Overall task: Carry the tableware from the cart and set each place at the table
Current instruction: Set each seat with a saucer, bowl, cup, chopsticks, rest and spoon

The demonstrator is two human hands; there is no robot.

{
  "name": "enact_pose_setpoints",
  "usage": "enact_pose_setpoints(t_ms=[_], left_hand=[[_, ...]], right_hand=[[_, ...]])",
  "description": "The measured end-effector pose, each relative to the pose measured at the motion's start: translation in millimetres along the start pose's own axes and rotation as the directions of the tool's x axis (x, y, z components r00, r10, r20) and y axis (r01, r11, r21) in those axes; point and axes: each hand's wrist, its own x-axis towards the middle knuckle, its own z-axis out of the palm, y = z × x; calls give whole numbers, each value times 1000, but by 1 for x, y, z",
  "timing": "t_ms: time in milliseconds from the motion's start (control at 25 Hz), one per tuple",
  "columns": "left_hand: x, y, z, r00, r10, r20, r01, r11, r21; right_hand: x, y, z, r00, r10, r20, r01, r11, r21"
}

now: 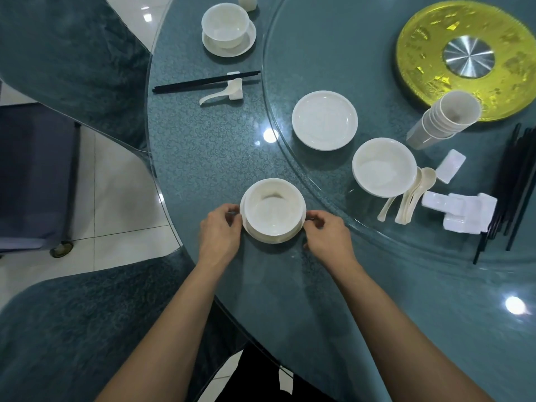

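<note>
White glazed ceramic, round and smooth: a deep bowl (275,208) is sitting upright on a shallow saucer (272,238) at the near edge of the bench (208,146). The left hand (220,232) is pinching the saucer rim at 9 o'clock, and the right hand (326,237) is pinching it at 3 o'clock. Each grip is closing curled fingers and thumb narrowly on the rim.

At 12 o'clock a laid place is showing a second bowl-and-saucer set (227,30), black chopsticks (206,81) and a white spoon (219,95).

At 2 o'clock a clear glass turntable (333,53) is carrying:
- a flat plate (324,120)
- a loose bowl (384,166)
- nested spoons (412,198)
- stacked cups (443,120)
- blocky white rests (458,211)
- a chopstick bundle (513,181)
- a gold disc (435,33) with a brushed steel centre

Teal fabric with a fine scroll pattern is covering the bench under glossy glass, which is reflecting lamps. White floor tiles (116,198) and a dark cart (34,175) are showing at 9 o'clock.
</note>
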Motion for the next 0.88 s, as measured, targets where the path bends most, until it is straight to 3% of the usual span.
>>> enact_pose_setpoints(t_ms=[520, 880], left_hand=[[-16, 23, -8, 990, 52, -129, -53, 999, -7], [-43, 60, 13, 982, 179, -54, -181, 983, -42]], right_hand=[[-5, 0, -12, 995, -65, -70, 71, 994, 84], [-14, 21, -43, 980, -98, -175, 115, 989, 94]])
